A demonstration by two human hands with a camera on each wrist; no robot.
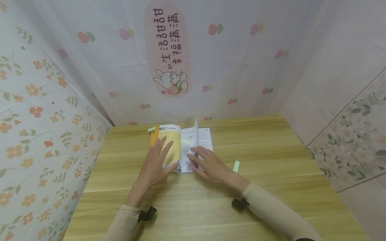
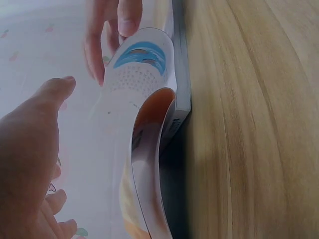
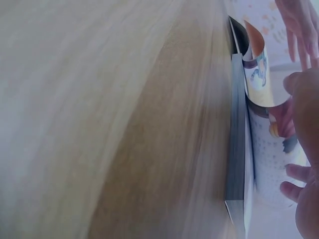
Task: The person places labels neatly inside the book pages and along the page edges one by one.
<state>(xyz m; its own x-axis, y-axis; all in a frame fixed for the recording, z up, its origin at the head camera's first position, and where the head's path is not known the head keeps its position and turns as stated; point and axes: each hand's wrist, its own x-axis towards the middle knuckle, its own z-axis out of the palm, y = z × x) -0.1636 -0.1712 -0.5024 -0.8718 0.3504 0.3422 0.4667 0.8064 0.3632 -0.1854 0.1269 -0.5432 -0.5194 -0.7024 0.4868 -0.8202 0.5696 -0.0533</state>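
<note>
You have an open book (image 1: 180,152) in the middle of the wooden table (image 1: 193,207), right between your two hands. Think of a clock with the book at its centre, seen from your head.

Your left hand (image 1: 153,165) is at 8 o'clock, over the yellow page (image 1: 172,142). Its fingers are spread wide, with the thumb out toward the book's middle fold. The hand pinches nothing, and I cannot tell if it presses on the paper. From your left wrist, a page curls up in a big round bend, with a blue picture (image 2: 142,52) on the paper past it.

Your right hand (image 1: 212,165) is at 4 o'clock, with its fingers a bit bent and apart. The fingertips touch the lifted sheet (image 1: 196,130), which stands up near 1 o'clock over the white page (image 1: 205,134). From your right wrist, there is a gap between the thumb and the other fingers.

One pale green strip (image 1: 151,129) pokes out of the book at 10 o'clock. Another green strip (image 1: 186,141) is on the paper near 1 o'clock. A third strip (image 1: 236,166) is near your right wrist, between 3 and 4 o'clock.

At 12 o'clock hangs a pale curtain (image 1: 229,77) with a bunny (image 1: 172,80) on it. A cloth with orange flowers (image 1: 45,140) hangs at 9 o'clock.
</note>
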